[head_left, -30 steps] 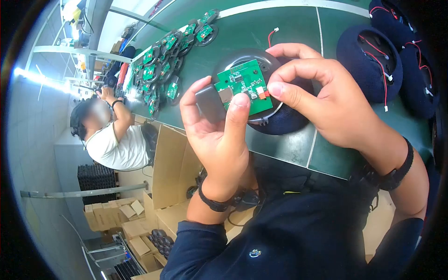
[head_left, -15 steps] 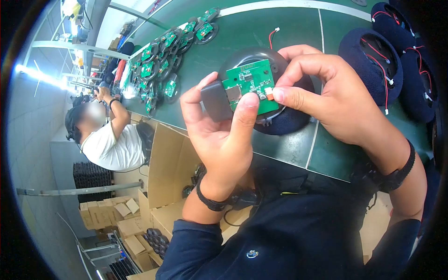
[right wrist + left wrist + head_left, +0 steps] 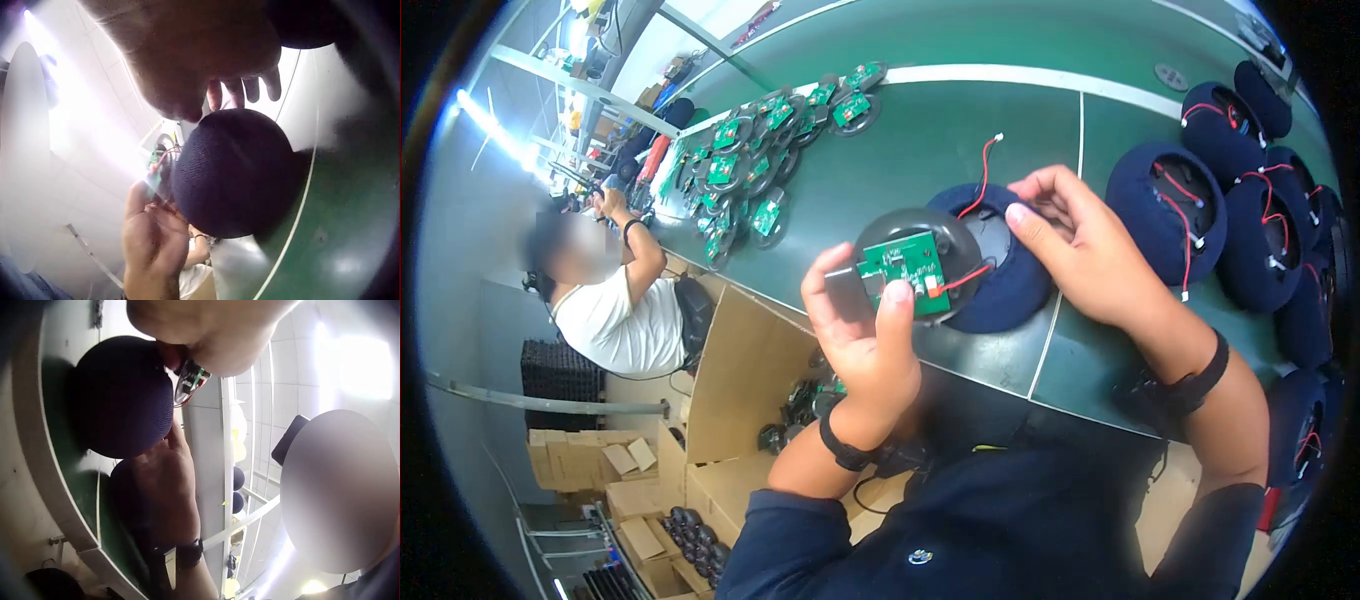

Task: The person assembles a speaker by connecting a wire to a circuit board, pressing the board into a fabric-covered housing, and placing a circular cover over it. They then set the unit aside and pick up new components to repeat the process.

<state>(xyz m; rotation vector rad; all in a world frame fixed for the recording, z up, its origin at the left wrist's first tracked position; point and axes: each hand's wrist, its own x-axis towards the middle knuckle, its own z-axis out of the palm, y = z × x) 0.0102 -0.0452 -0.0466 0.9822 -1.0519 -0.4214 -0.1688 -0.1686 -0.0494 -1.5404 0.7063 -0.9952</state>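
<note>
My left hand [image 3: 865, 355] grips a round black plastic base [image 3: 950, 235] by its dark block, with the thumb across a green circuit board [image 3: 900, 262]. A red wire [image 3: 965, 280] runs from the board's small connector toward a dark blue fabric-covered round speaker housing [image 3: 1010, 300]. That housing sits on the table behind and right of the base, its opening partly covered by it. A second red wire with a white plug [image 3: 999, 137] sticks up from the housing. My right hand [image 3: 1090, 255] is at the housing's right rim, thumb and fingertips parted; its fingers hang loosely in the right wrist view.
Several boards on black bases [image 3: 740, 160] are heaped at the left of the green table [image 3: 940, 110]. Several more blue housings [image 3: 1165, 215] with red wires stand at the right. Another person [image 3: 615, 300] works at the left, near an open cardboard box [image 3: 750, 370].
My right hand has left the board's connector and drawn right to the housing's rim. The red wire now shows at the connector. My left hand has lowered the base, uncovering more of the housing.
</note>
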